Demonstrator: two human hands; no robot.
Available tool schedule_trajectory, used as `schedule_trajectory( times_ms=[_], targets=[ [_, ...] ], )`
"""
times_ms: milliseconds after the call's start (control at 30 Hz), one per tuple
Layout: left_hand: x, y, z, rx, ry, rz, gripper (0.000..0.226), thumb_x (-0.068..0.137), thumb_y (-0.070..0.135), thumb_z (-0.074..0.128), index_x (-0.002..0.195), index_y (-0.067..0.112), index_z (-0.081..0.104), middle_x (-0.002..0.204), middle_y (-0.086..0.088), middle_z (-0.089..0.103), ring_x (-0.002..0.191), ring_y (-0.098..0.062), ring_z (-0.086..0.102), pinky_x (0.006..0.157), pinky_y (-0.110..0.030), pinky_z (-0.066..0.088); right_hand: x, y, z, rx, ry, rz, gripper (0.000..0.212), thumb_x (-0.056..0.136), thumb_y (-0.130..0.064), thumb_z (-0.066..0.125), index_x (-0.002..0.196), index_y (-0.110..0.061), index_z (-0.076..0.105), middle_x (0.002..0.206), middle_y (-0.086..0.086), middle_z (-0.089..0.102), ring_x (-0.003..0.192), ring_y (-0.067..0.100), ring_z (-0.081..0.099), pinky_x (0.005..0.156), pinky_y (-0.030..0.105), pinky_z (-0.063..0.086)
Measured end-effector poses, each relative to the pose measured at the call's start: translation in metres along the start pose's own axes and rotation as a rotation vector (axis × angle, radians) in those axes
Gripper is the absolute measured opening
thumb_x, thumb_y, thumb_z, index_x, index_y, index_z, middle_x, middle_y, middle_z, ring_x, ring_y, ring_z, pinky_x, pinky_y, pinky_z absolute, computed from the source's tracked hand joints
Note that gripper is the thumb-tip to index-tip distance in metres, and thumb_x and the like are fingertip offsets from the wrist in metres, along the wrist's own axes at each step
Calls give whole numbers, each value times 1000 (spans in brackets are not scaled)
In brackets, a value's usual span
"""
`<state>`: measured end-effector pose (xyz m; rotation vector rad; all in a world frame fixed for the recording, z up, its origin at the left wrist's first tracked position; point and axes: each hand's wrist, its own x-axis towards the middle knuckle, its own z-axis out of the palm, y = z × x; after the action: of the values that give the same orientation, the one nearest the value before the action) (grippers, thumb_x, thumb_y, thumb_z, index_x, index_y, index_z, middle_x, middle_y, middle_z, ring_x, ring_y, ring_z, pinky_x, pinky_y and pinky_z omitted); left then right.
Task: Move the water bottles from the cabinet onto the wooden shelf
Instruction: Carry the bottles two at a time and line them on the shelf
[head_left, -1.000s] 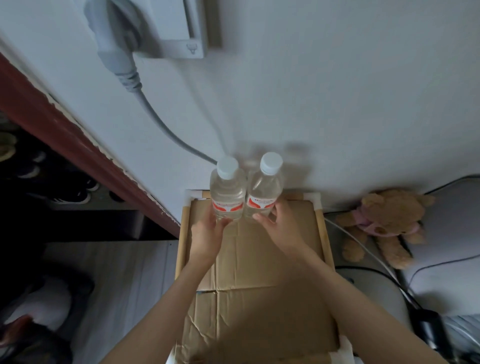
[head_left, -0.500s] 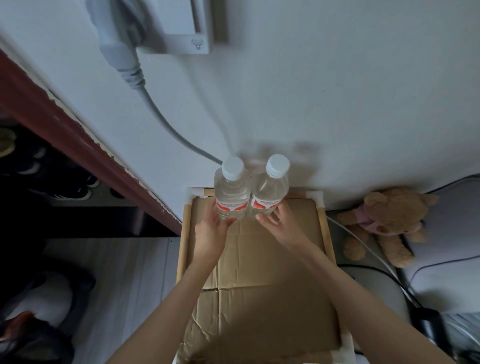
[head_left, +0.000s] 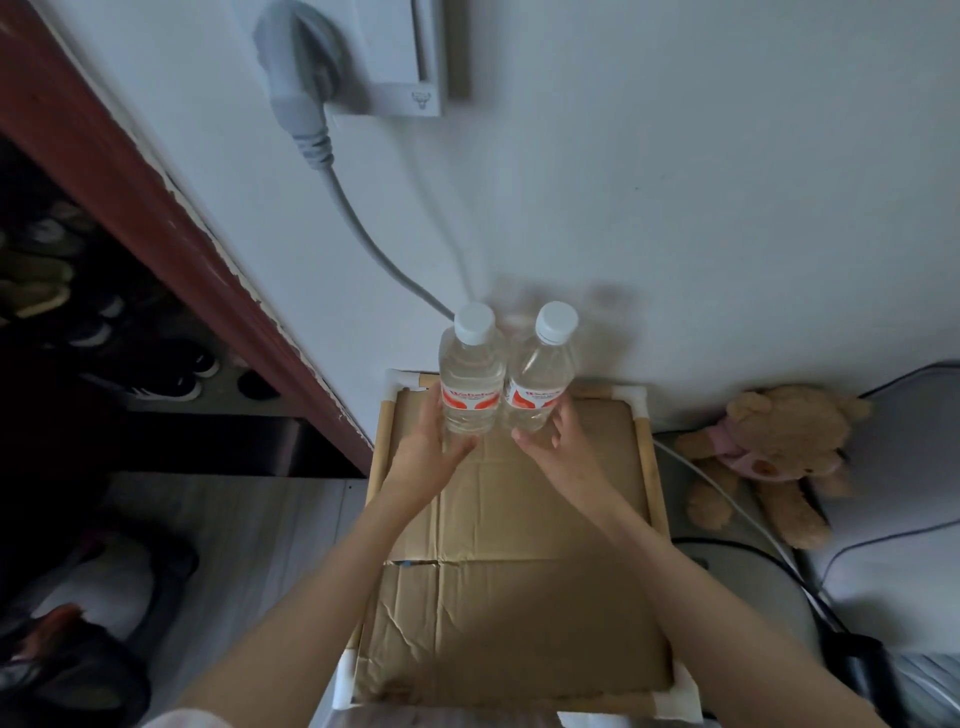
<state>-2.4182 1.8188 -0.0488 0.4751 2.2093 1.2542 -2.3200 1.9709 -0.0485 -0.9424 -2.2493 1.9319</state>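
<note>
Two hands are at the far end of the wooden shelf (head_left: 647, 467), one at each of two water bottles. The left hand (head_left: 431, 457) lies against the lower left side of the left bottle (head_left: 471, 384), fingers extended upward along the label and thumb reaching under the base; the fingers are only slightly bent, so the hand is open and touching the bottle rather than wrapped round it. The right hand (head_left: 558, 447) is likewise open, its fingers spread and fairly straight, the fingertips touching the lower right side of the right bottle (head_left: 540, 387) near the label; whether the thumb makes contact cannot be told. Both bottles stand upright, touching each other, at the back edge of the shelf close to the white wall (head_left: 675, 208). Each has a white cap, clear contents and a red and white label. The shelf top is covered by a creased sheet of cardboard (head_left: 519, 597) within a light wood frame with white corner pieces. A grey cable (head_left: 358, 228) runs from a plug in the wall socket (head_left: 405, 57) down behind the left bottle. To the right of the shelf a brown teddy bear (head_left: 774, 452) lies by a grey cushion (head_left: 904, 467). To the left, dark shoes (head_left: 171, 374) sit beyond a red-brown frame (head_left: 171, 223).
</note>
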Motion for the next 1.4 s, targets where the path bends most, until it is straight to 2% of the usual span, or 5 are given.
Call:
schedule_trajectory(
  times_ms=[167, 433, 567, 867, 1400],
  targets=[
    [-44, -14, 10, 282, 101, -14, 80, 86, 24, 60, 146, 27, 7, 146, -6, 38, 131, -25, 40, 96, -31, 36, -31, 25, -5, -463, 6, -23, 80, 88, -37, 58, 148, -26, 5, 157, 1, 14, 143, 20, 17, 115, 40, 18],
    [-195, -36, 38, 755, 257, 16, 54, 89, 33, 51, 138, 19, 36, 144, -16, 39, 137, -36, 31, 110, -50, 29, -88, 56, -5, -1109, -280, -507, 66, 93, -45, 42, 147, -15, 16, 156, 8, 17, 144, 25, 13, 115, 51, 12],
    [-268, -43, 15, 707, 424, -188, 54, 93, 41, 45, 143, 25, 29, 155, -5, 18, 145, -27, 7, 117, -46, 8, -110, 26, 31, -1147, -408, -713, 66, 92, -45, 43, 146, -17, 19, 156, 7, 17, 142, 25, 19, 114, 50, 14],
    [-499, -71, 8, 608, 992, -553, 47, 92, 35, 51, 136, 20, 43, 148, -10, 36, 141, -29, 23, 114, -48, 20, -255, -26, 183, -1069, -840, -1231, 62, 93, -46, 43, 146, -24, 21, 156, 2, 17, 144, 19, 12, 116, 46, 5],
    [-965, -131, 203, 149, 1697, -1389, 48, 89, 30, 57, 134, 16, 47, 147, -12, 37, 141, -30, 24, 114, -45, 19, -740, 110, 339, -903, -1652, -1729, 65, 92, -45, 47, 146, -25, 20, 155, 0, 21, 144, 18, 13, 117, 39, 5]
  ],
)
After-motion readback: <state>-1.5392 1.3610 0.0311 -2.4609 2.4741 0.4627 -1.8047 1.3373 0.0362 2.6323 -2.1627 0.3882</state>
